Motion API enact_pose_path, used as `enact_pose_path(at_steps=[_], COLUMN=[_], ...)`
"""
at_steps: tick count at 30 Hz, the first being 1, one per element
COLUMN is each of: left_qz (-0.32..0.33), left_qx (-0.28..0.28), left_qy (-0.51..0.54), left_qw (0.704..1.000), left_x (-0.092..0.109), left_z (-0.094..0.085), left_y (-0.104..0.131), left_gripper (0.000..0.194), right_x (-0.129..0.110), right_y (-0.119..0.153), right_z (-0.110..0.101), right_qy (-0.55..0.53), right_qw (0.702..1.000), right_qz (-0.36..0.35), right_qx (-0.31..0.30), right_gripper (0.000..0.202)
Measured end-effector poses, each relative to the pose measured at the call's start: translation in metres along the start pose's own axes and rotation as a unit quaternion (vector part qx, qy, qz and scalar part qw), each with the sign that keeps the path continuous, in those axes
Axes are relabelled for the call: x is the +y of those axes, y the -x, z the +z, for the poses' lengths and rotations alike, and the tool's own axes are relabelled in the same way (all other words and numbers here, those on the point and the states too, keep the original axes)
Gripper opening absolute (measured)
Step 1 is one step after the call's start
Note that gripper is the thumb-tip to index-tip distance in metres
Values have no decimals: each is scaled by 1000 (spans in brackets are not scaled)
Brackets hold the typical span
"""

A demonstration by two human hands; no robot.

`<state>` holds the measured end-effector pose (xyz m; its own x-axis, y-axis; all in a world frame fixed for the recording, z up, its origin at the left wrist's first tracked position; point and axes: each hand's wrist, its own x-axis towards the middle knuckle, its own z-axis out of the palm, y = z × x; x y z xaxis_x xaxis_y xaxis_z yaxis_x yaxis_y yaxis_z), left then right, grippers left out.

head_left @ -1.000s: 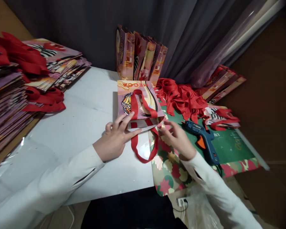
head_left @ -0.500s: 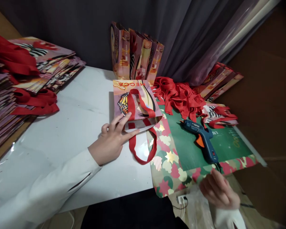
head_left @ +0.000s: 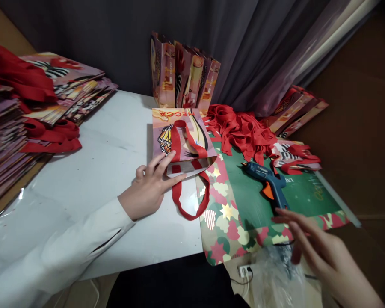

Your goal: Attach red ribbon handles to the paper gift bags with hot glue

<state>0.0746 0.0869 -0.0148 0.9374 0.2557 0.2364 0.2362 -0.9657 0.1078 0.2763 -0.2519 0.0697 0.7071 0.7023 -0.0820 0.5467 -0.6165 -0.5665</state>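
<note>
one hand pins the bag, the other reaches toward the glue gun

the left hand [head_left: 149,190] lies flat and spread on the white tabletop [head_left: 93,171], fingertips pressing the near, open edge of the flat printed paper gift bag with a butterfly picture [head_left: 181,139]. it grips nothing; it only holds the bag down. just to the right of its fingers the bag's red ribbon handle [head_left: 189,201] loops toward the person, and a second red handle lies on the bag's face.

the right hand [head_left: 321,252] hovers low and to the right, fingers loosely extended and empty. the blue hot glue gun with an orange trigger [head_left: 269,184] lies just beyond its fingertips, on the green gift-wrap sheet with a flowered border [head_left: 244,214]. a crumpled clear plastic bag [head_left: 276,278] sits to its left.

by the look of it, the step in hand is fixing handles to the bag. the next move likely calls for closing the right hand around the gun's grip, nozzle kept clear of the left fingers. beyond the gun lies a heap of loose red ribbon handles [head_left: 244,130].
</note>
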Motion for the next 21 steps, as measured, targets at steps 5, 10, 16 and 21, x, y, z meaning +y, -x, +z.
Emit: enact_pose_path(at_steps=[5,10,16,21], left_qz=[7,8,5,6], left_qx=[17,20,20,19], left_qy=[-6,-9,-16,-20], left_qw=[1000,1000,1000,1000], left_x=[-2,-3,0,1], left_z=[4,5,2,0], left_y=[1,1,-1,-1], left_gripper=[78,78,74,72], right_x=[-53,-26,53,147], right_y=[-41,-34,39,100], right_z=[31,106,159,193], right_qy=[-270,29,223,227], right_qw=[950,979,940,963], right_qz=[-149,-179,-213,-138], right_qx=[41,88,145,48], right_gripper=[50,54,64,47])
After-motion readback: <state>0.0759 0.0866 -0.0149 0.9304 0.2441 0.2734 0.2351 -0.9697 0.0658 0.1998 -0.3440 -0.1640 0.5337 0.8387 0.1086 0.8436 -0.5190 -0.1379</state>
